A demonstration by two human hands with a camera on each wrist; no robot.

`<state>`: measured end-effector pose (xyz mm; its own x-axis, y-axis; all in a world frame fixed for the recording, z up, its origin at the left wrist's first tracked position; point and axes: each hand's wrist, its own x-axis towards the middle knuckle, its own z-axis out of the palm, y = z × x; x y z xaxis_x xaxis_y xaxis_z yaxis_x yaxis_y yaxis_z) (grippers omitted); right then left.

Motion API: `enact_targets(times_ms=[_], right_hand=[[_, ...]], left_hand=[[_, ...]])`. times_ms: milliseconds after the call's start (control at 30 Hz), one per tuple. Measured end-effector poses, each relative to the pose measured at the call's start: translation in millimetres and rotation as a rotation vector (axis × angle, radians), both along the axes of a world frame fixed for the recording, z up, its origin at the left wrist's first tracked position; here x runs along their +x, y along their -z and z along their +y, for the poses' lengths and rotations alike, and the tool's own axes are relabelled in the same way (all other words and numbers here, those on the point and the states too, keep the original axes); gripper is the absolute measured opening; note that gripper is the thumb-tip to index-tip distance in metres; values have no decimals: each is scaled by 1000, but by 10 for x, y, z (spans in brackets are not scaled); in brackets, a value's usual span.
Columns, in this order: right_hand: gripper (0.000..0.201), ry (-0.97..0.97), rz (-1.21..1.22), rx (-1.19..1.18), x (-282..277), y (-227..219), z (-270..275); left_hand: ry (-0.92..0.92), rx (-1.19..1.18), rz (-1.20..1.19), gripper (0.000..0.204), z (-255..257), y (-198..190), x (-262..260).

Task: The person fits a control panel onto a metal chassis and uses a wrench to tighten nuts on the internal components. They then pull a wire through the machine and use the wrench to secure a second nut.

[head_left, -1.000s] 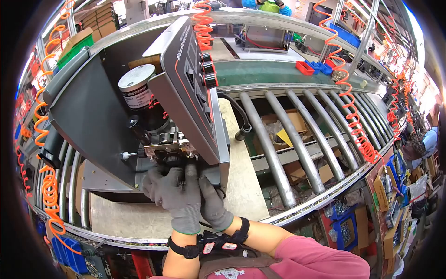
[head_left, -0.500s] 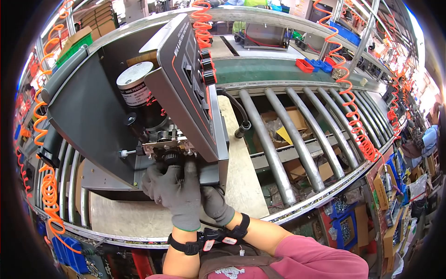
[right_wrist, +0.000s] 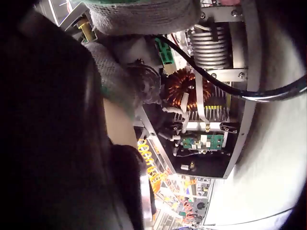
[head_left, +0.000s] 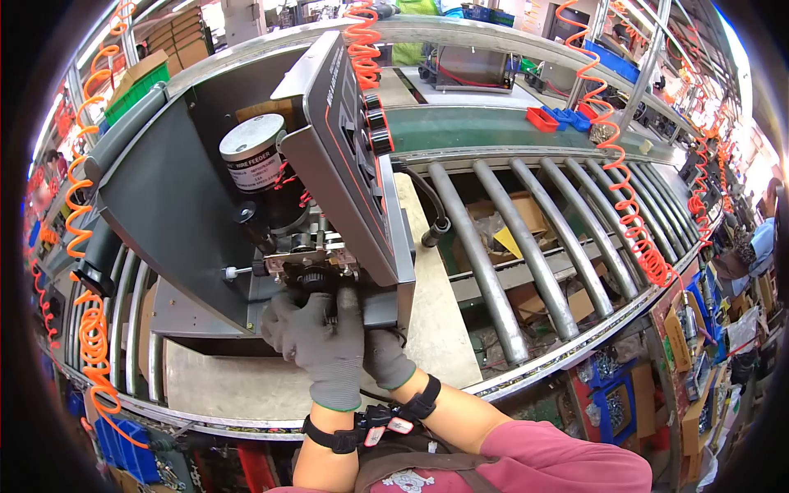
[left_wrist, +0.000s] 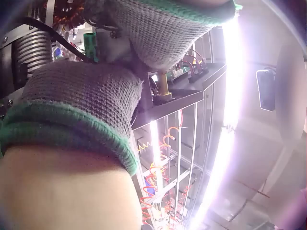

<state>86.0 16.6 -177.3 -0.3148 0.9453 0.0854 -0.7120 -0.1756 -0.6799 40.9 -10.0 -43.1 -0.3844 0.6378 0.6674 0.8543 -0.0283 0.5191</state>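
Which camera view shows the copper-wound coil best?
The right wrist view: the copper-wound coil shows most of its windings. The left wrist view catches only part, at its top edge; the head view shows none.

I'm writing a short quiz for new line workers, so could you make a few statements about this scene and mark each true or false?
1. The left hand and right hand are both gloved in grey. True.
2. Both hands are held well away from the machine. False: both are right up at its open side.
3. The cylinder marked "WIRE FEEDER" is outside the machine. False: it sits inside the open housing.
4. The machine stands on a pale board. True.
5. The red bin is beside blue bins. True.
6. The orange hoses hang straight. False: they are coiled.
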Motion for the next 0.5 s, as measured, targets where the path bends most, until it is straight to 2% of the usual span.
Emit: enact_targets(times_ms=[500], right_hand=[[45,203,-635,270,123,-24,67]], left_hand=[[4,-10,-49,25,-4,-14,18]])
